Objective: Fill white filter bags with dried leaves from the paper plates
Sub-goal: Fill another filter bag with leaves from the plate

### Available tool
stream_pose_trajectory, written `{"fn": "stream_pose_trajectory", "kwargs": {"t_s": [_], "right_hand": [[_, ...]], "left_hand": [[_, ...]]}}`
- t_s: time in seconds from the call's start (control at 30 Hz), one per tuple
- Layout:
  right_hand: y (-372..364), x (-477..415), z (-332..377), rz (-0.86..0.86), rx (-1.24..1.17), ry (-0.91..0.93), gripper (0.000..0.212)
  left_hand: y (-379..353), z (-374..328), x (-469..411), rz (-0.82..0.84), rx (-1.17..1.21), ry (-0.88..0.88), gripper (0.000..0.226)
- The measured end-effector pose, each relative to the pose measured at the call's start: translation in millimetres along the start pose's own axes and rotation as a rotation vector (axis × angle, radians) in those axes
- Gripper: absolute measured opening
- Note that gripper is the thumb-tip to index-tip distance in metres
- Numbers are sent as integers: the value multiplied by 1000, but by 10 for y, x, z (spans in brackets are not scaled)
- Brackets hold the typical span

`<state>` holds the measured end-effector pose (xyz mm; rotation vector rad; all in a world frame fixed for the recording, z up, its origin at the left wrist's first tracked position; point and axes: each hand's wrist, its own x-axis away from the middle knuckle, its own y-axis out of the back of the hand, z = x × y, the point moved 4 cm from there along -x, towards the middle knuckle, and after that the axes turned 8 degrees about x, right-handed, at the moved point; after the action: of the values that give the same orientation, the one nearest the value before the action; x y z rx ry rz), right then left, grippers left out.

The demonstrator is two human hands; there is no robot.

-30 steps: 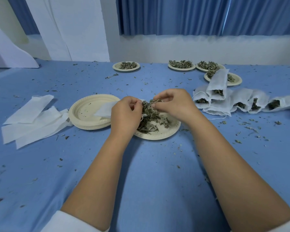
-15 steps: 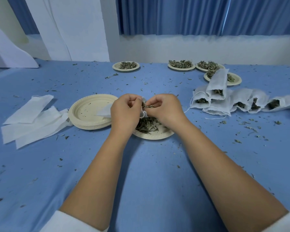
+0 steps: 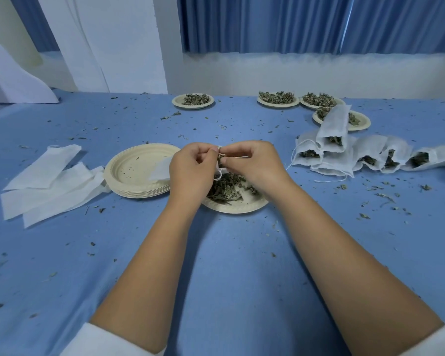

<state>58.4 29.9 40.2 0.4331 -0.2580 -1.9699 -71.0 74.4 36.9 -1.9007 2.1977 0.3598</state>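
Note:
My left hand [image 3: 190,170] grips the mouth of a white filter bag [image 3: 161,169], whose body trails left over a stack of empty paper plates [image 3: 136,170]. My right hand [image 3: 252,163] pinches a tuft of dried leaves at the bag's opening, where both hands meet. Below the hands sits a paper plate [image 3: 238,205] holding a heap of dried leaves [image 3: 225,188]. A thin white string hangs from the bag's mouth between the hands.
Flat unfilled bags [image 3: 49,181] lie at the left. Several filled bags [image 3: 350,155] lie in a row at the right. Plates of leaves [image 3: 192,100] stand along the far edge, before a white wall and blue curtain. Leaf crumbs litter the blue cloth.
My right hand lifted a pinch of leaves off the plate and brought it left to the bag's mouth. Both hands drew together; the left hand kept hold of the bag.

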Motion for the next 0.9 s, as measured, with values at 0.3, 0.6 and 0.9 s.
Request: {"fn": "stream_pose_trajectory", "kwargs": {"t_s": [0.3,0.6,0.9], "right_hand": [[-40,10,10,-22,160,46,19],[-32,-10,-17,93,-77,-82,13],[-43,15,-38,1,40,-34,5]], "left_hand": [[21,-45,24,0,39,6,18],[23,-40,14,0,53,11,14],[-15,-110,69,69,32,5,12]]}}
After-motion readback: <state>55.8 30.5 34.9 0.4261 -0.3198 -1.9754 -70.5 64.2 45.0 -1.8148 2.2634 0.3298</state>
